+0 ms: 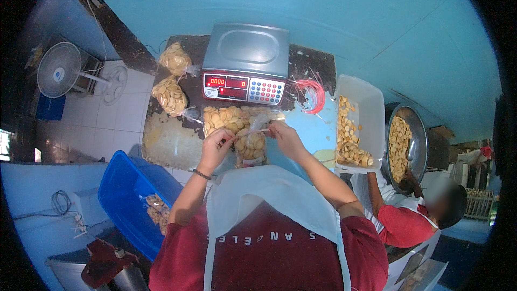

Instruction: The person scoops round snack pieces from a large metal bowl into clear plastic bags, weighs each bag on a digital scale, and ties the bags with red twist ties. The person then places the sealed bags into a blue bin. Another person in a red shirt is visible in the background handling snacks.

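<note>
A clear plastic bag of round, flat crackers [251,145] stands upright at the table's near edge. Its gathered neck lies between my hands, with a thin pale tie [258,130] across it. My left hand [218,145] pinches one end of the tie at the bag's left side. The other end is between the fingers of my right hand [284,137]. Just beyond lies another bag of crackers [220,118], in front of a digital scale [245,54] whose platform bears nothing. Pink and white ties [314,95] lie in a bundle right of the scale.
Two closed cracker bags [169,95] lie at the table's left. A blue plastic tub [117,194] with bagged crackers stands lower left. At right are a translucent bin [365,101] of loose crackers and a metal basin [420,145], where another person [408,222] has a hand.
</note>
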Motion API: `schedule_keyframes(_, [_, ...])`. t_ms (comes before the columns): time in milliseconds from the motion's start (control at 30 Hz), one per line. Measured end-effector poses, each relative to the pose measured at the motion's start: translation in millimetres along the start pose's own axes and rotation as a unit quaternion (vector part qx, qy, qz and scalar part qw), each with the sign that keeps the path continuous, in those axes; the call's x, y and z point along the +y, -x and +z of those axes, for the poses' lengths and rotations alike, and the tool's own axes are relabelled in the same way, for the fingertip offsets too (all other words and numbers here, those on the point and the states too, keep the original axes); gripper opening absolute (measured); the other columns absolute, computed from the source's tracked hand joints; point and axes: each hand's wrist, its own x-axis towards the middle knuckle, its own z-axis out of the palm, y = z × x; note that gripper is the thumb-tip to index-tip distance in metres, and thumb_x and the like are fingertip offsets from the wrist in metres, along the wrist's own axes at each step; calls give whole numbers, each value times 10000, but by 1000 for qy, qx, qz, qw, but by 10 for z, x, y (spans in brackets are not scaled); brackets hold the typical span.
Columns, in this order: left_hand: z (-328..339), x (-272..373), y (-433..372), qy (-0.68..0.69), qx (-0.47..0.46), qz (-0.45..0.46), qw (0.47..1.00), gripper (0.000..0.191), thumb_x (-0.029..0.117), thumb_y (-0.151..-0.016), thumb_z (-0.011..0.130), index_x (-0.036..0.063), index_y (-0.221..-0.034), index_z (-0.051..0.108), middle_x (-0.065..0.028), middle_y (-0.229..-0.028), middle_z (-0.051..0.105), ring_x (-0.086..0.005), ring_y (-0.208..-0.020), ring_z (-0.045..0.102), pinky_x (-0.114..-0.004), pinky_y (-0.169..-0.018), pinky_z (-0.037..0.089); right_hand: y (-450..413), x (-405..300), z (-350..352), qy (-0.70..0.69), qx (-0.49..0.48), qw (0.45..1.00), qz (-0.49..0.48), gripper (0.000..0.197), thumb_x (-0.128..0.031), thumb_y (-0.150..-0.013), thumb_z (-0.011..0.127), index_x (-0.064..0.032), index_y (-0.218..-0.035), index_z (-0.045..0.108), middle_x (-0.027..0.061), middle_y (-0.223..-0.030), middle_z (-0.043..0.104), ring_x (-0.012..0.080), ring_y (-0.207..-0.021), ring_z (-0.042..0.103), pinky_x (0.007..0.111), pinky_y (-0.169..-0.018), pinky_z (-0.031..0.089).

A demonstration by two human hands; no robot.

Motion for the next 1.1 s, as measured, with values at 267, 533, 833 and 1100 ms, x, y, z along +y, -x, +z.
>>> schedule_keyframes(267, [213,112,-129,-7,-63,16,998,119,8,-831,705,7,-920,626,-103,-883,682,-189,-774,648,-301,-678,507,-10,-198,86,50,8,995,-87,119,-67,-942,584,-18,-1046,609,171,-968,629,319,-879,647,377,-782,519])
schedule_keyframes(533, [206,207,-221,-58,-75,128,987,170,43,-801,708,19,-962,658,-117,-861,659,-260,-808,655,-326,-704,521,-77,-475,80,-66,-2,998,-6,170,-92,-955,556,-29,-1110,583,167,-1028,631,349,-953,632,409,-814,502])
schedule_keyframes(833, [135,117,-208,327,-150,-101,928,93,30,-843,711,46,-908,647,-48,-817,630,-115,-703,613,-246,-607,469,-42,-411,-15,-18,-71,995,-61,190,-90,-954,545,-17,-1125,578,171,-1017,634,347,-981,627,425,-859,490])
schedule_keyframes(1100, [68,486,-367,-163,-28,286,944,160,20,-705,748,42,-771,603,-73,-810,651,-270,-752,613,-355,-666,494,-145,-336,91,-92,-89,991,46,190,-52,-953,516,-1,-1107,615,159,-1010,667,270,-913,675,375,-793,537])
